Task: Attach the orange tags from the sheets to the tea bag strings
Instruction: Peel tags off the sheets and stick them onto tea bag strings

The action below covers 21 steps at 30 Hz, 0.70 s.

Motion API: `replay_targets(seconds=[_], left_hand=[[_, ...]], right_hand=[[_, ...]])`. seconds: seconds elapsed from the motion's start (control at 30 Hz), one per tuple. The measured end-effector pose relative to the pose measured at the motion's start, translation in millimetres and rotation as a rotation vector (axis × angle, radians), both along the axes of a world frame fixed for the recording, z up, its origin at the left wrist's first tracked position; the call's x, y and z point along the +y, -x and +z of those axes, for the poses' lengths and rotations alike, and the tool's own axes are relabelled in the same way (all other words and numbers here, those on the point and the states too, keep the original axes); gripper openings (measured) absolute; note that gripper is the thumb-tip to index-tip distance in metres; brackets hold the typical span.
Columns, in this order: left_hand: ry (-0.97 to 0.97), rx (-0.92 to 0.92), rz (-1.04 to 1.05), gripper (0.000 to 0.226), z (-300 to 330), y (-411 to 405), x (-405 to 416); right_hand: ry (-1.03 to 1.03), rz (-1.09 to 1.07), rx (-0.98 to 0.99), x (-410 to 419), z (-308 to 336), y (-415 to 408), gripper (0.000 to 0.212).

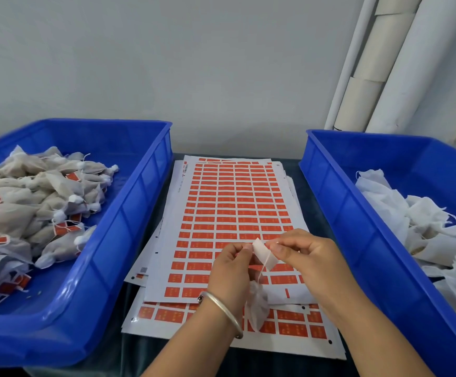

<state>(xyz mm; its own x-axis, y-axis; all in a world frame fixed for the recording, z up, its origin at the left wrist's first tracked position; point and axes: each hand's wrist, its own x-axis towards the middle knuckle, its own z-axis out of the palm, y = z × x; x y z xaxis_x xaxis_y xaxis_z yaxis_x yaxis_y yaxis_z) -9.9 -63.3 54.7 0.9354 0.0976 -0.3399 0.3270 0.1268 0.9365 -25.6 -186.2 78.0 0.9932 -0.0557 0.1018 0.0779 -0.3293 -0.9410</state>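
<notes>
Tag (pixel 265 253), white side up, is held over the near part of the top sheet (pixel 235 213), between both hands. Left hand (pixel 229 270) pinches its left end; right hand (pixel 303 257) pinches its right end, fingers curled. String (pixel 262 269) runs down from the tag to the tea bag (pixel 256 308), which hangs below and between the hands, above the sheet's near edge. Left of the sheet, a blue bin (pixel 140 208) holds tagged bags; right of it, a second blue bin (pixel 338 202) holds white bags.
</notes>
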Motion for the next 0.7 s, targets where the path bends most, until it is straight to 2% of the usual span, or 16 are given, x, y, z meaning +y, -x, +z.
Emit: replay_targets(seconds=[0.37,0.7], left_hand=[[0.230,-0.002,0.055,0.019,17,14,-6],[0.274,-0.034,0.098,0.019,20,18,-4]], right_hand=[[-0.002,-0.075,-0.015,3,-3,-2,0.017],[-0.037,-0.100,0.042,2,-5,0,0.011]])
